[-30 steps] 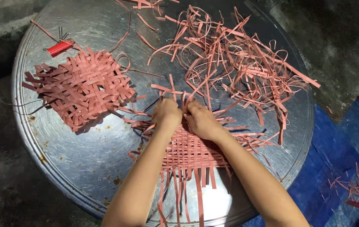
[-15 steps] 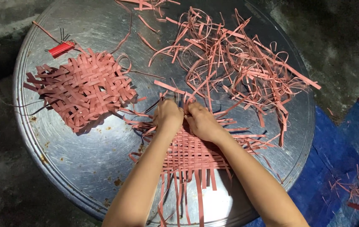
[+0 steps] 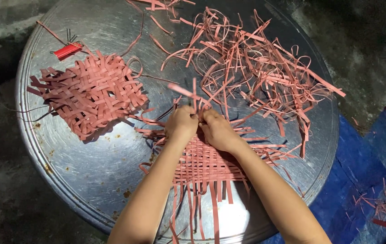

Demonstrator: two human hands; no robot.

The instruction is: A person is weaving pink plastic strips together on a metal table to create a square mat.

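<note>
Red tool (image 3: 67, 49): small red-handled thing with dark prongs at the tray's far left; unmoved since a second ago.
Finished mat (image 3: 89, 92): loose square of pink flat strips, ragged ends sticking out, lying left of the hands; in the same spot as before.
Tray (image 3: 89, 180): round, scratched metal, dull shine, a few rust specks.
Left hand (image 3: 181, 124): fingers curled and pressed together, pinching strips at the weave's far edge.
Weave (image 3: 206, 165): tighter pink lattice under both wrists, near the tray's front edge, loose ends hanging toward the rim.
Right hand (image 3: 219, 131): touching the left, fingertips bunched on the same strips.
Change: both hands have crept slightly forward and closed up; one strip now stands upright between them, suggesting another row is being worked in.
Strip pile (image 3: 256, 68): tangled, curling pink ribbons, far right.
</note>
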